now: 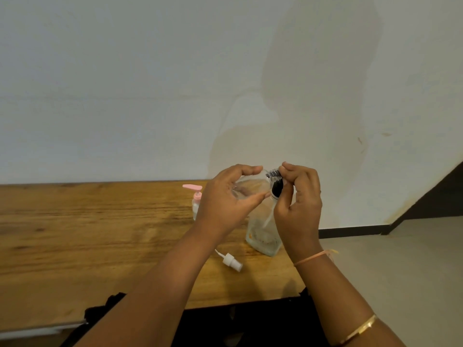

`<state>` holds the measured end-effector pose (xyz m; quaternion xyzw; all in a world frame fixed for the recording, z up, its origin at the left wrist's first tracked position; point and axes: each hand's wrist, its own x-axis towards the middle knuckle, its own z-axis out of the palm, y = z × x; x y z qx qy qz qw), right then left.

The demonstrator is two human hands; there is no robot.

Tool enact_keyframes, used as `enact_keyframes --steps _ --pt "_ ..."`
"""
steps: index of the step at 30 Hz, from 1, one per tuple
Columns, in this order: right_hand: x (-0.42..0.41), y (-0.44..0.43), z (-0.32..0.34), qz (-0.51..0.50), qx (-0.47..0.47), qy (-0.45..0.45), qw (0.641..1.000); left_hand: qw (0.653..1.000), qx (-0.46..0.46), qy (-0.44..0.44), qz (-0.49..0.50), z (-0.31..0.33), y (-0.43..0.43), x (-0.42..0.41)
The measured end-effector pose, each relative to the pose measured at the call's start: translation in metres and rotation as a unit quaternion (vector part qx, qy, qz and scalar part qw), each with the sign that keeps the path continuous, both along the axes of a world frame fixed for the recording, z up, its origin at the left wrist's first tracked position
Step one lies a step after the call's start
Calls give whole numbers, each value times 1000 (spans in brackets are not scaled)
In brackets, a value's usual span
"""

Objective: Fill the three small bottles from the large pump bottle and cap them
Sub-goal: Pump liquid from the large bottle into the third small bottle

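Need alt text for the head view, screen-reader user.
Above a wooden table, the left hand holds a small clear bottle tilted sideways while the right hand pinches a black cap at its mouth. A larger clear bottle, a pink-pump bottle and a loose white spray cap sit on the table.

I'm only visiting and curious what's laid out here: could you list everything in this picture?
Table: one, brown wood, lower left.
Small clear bottle: one, see-through, held on its side above the table.
Black cap: one, black, with pale tube, at that bottle's neck.
Large clear bottle: one, see-through, standing on the table beneath the hands.
Pink pump bottle: one, pale with pink pump, behind the left hand.
White spray cap: one, white, lying on the table.
Wall: one, white, stained, behind the table.
Left hand: one, holds the small clear bottle.
Right hand: one, pinches the black cap.
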<state>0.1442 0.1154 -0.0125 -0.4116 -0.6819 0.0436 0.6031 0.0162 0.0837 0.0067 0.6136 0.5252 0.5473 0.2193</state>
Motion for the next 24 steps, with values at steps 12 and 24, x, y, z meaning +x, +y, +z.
enact_keyframes --steps 12,24 --pt "-2 -6 5 -9 18 8 1000 999 30 18 7 6 -5 -1" --pt "2 2 -4 1 31 -16 999 1000 17 -10 -4 -2 0 2"
